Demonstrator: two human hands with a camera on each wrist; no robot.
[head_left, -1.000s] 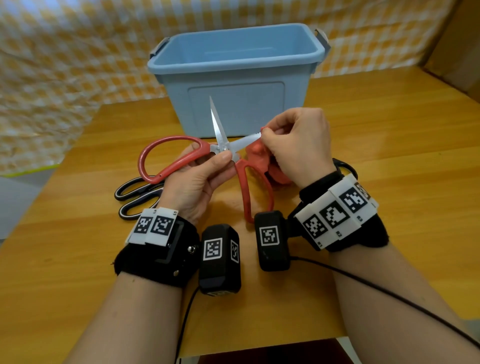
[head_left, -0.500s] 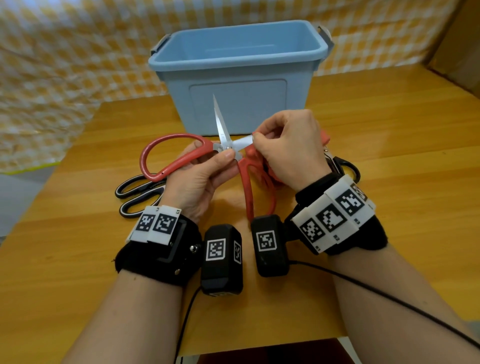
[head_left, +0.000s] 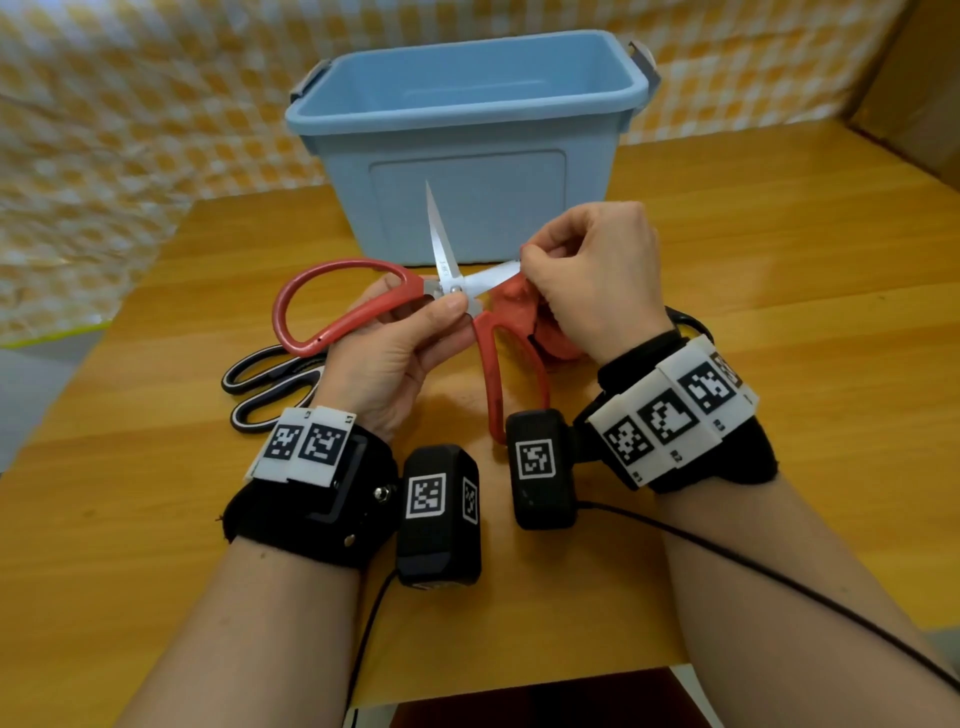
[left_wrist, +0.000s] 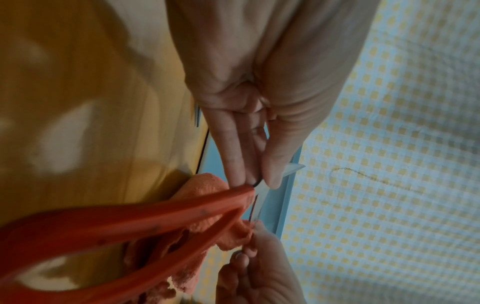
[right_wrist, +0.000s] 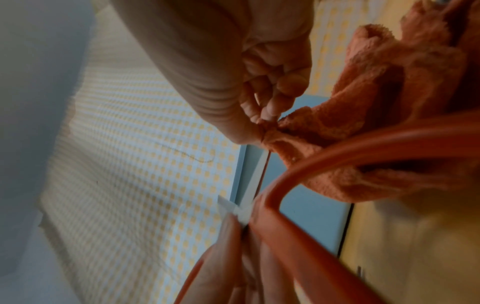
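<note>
Red-handled scissors (head_left: 363, 306) (left_wrist: 109, 222) (right_wrist: 324, 164) are held spread wide above the wooden table (head_left: 753, 322). My left hand (head_left: 395, 348) (left_wrist: 254, 164) pinches them at the pivot, thumb on top. One blade points up toward the bin; the other points right. My right hand (head_left: 587, 280) (right_wrist: 262, 115) pinches an orange-red cloth (head_left: 519, 306) (left_wrist: 202, 189) (right_wrist: 376, 115) around that right blade. Most of the cloth hangs under my right hand.
A light blue plastic bin (head_left: 467, 135) stands open just behind my hands. Black-handled scissors (head_left: 270, 384) lie on the table left of my left wrist. A black loop (head_left: 691, 322) shows behind my right wrist. A yellow checked cloth (head_left: 130, 130) covers the backdrop.
My right hand with the cloth slid inward along the right blade toward the pivot, then back out a little. The left hand and the scissors stayed nearly still.
</note>
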